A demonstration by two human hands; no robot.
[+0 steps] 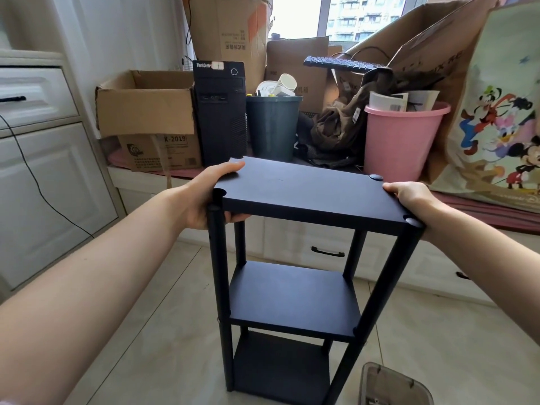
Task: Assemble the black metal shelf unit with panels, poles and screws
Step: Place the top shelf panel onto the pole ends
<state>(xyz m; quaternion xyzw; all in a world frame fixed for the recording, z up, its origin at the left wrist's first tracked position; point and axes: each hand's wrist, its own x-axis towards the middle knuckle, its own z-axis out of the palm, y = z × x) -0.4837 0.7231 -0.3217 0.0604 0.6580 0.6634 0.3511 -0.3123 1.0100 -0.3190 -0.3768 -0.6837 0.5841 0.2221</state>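
A black metal shelf unit stands on the tiled floor in front of me, with a top panel [309,191], a middle panel [292,299] and a bottom panel [280,366] joined by black poles [219,287]. My left hand [207,197] grips the top panel's left edge, thumb on top and fingers curled under it. At the panel's right edge my right hand [412,194] holds on with the thumb on top; its fingers are hidden behind the panel. A round black cap [376,177] sits at the far right corner.
A window ledge behind the shelf carries cardboard boxes [146,103], a black computer tower [220,112], a dark bin [273,127], a pink bucket [400,135] and a cartoon-print bag [496,118]. White cabinets [43,171] stand at the left. A clear grey plastic container [391,387] lies on the floor at bottom right.
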